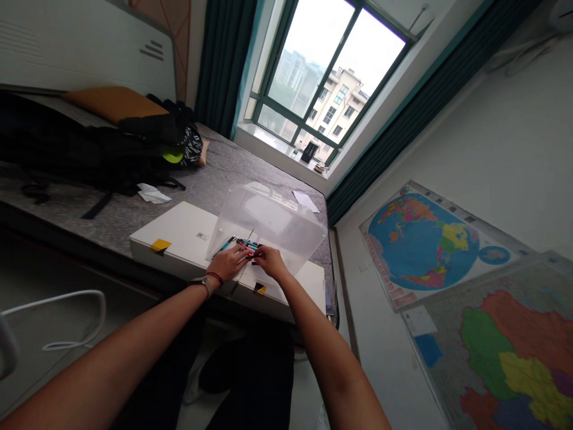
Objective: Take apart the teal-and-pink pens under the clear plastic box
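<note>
Several pens (250,243), some blue and some red, lie in a clear plastic box (273,218) that stands open on white cartons. Over the near side of the pens is my left hand (229,263), its fingers bent and closed around something I cannot make out. My right hand (268,260) is just beside it, fingertips pinched on a small dark item that looks like a pen. A thin pale stick (249,236) slants up from between the pens near my left fingers.
White cartons (179,230) with yellow-black tape sit on a grey marbled surface (215,173). A crumpled tissue (153,193), black bags (89,143) and an orange cushion (114,104) lie at the left. White paper (305,201) is behind the box. Maps (421,239) hang at the right.
</note>
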{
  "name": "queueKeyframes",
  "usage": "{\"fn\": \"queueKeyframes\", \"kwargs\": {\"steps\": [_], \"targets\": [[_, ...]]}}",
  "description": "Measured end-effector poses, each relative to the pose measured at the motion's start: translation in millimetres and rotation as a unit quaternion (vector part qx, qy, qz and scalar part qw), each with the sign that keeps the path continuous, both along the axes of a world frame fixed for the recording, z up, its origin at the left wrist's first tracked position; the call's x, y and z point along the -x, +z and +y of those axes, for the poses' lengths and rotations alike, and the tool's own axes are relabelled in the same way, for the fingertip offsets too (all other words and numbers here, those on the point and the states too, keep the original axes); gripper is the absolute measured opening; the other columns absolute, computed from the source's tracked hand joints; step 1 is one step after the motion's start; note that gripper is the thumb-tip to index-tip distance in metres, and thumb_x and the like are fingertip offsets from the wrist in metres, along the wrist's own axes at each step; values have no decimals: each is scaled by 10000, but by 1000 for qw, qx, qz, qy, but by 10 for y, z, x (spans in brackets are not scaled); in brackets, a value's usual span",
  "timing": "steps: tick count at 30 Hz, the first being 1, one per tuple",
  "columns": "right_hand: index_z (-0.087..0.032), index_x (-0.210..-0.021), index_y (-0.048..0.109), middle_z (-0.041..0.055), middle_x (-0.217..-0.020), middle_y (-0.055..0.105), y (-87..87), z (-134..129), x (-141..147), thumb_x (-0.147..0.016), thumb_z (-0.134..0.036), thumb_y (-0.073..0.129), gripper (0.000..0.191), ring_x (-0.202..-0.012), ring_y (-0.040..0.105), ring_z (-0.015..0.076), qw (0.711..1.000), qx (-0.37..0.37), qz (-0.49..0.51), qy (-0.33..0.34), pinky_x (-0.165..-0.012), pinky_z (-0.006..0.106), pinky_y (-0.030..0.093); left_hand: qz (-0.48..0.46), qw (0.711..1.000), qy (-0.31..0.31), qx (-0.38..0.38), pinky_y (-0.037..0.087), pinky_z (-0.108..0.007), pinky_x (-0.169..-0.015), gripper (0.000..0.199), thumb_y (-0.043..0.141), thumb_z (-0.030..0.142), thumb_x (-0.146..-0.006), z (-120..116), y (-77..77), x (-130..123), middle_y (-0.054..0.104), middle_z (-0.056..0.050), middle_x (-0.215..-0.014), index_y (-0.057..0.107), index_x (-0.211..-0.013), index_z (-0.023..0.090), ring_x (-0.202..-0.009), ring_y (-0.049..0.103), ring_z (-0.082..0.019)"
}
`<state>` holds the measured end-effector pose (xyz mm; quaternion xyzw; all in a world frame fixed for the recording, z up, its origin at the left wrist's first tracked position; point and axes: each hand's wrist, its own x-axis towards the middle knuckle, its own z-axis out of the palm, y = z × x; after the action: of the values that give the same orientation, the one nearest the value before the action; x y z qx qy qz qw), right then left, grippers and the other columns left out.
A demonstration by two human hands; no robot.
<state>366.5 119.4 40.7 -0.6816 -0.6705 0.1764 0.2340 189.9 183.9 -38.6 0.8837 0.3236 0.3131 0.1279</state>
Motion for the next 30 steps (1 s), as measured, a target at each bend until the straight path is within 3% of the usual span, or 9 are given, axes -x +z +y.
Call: {"fn": "queueKeyframes", "kwargs": {"steps": [5, 8, 11, 15, 17, 23, 30], "targets": [[-222, -1017, 725, 25, -985, 752, 33, 8, -83, -797, -97, 636, 268, -867, 696, 172, 1000, -12, 2, 3, -845, 273, 517, 9, 1000, -4, -3, 489, -338, -764, 408, 382, 515, -986, -16, 27, 0, 664, -75, -1179, 667, -1228, 351, -962, 654, -232], [-202, -1081, 703, 44, -1074, 737, 134, 40, -210, -835, -100, 586, 291, -869, 694, 157, 997, -48, -2, -68, -851, 268, 514, 9, 1000, -3, -6, 488, -330, -766, 421, 368, 518, -990, -29, 61, 5, 663, -73, -1178, 671, -1232, 353, -967, 650, -227], [-186, -981, 729, 60, -986, 744, 215, 74, -315, -847, -111, 578, 215, -874, 683, 179, 988, -39, -68, -135, -857, 283, 498, 11, 1000, -3, -8, 489, -324, -769, 421, 372, 513, -990, -39, 80, 6, 664, -73, -1184, 671, -1239, 353, -955, 650, -217], [-202, -838, 761, 66, -844, 744, 186, 86, -317, -811, -127, 637, 147, -797, 671, 210, 982, 85, -151, -72, -744, 271, 473, 11, 1000, 6, -11, 487, -326, -775, 415, 385, 523, -986, -35, 54, 0, 672, -71, -1167, 679, -1231, 361, -932, 651, -212], [-213, -832, 772, 68, -852, 742, 148, 92, -283, -820, -134, 636, 158, -782, 666, 207, 975, 113, -188, -34, -711, 259, 452, 8, 1000, 9, -13, 485, -326, -772, 415, 389, 530, -984, -26, 28, -6, 670, -70, -1177, 685, -1220, 362, -925, 650, -210], [-220, -904, 770, 70, -1033, 701, 150, 149, -251, -864, -155, 631, 158, -883, 643, 185, 946, 121, -284, 99, -752, 234, 422, -1, 1000, 8, -30, 475, -312, -762, 415, 398, 538, -982, 3, -24, -17, 678, -66, -1153, 694, -1208, 353, -895, 646, -197], [-224, -1001, 724, 54, -1026, 669, 135, 149, -270, -925, -165, 577, 175, -894, 620, 175, 943, 105, -296, 108, -759, 237, 415, 2, 999, 16, -45, 473, -318, -744, 426, 384, 539, -987, -2, -14, -16, 675, -67, -1173, 696, -1196, 340, -901, 653, -207]]}}
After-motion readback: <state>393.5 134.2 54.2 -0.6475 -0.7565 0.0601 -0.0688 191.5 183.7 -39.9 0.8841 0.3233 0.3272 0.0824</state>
